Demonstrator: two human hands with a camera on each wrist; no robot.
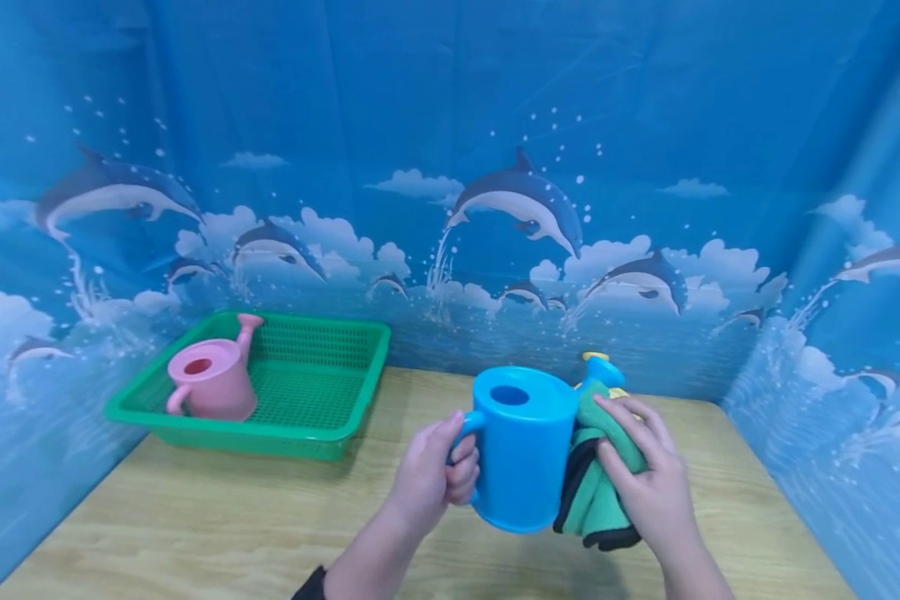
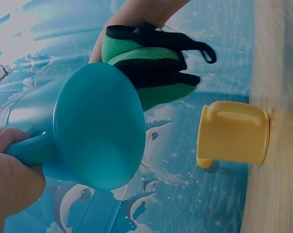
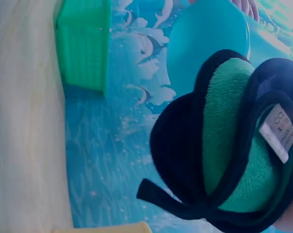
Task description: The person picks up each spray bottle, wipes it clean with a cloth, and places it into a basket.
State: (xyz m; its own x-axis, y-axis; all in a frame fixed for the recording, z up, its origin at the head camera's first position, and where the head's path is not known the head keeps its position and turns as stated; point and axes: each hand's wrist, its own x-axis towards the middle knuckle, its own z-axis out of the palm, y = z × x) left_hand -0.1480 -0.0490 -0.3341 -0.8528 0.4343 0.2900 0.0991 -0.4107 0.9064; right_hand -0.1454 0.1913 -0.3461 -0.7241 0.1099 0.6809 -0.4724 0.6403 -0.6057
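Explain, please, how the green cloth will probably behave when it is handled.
The cloth will probably bend and flop, since it is bunched in loose folds. It is likely light for its size, being soft-looking fabric. It seems unlikely to slip easily, because its green side looks fuzzy.

- The head view looks forward and down from above the person's arms, across the counter [image 1: 270, 525] to the dolphin backdrop [image 1: 420, 83]; it stands farthest back, taking in the left hand [image 1: 435, 471] and right hand [image 1: 648, 479] together.
- The left wrist view is close, facing the base of the blue watering can [image 1: 525, 458]; it lies on its side, the counter running up its right edge.
- The right wrist view sits very near the green cloth [image 1: 596, 500], also sideways, the counter along its left edge.
- All three share can, cloth and backdrop; head and right wrist also share the green basket [image 1: 292, 429].
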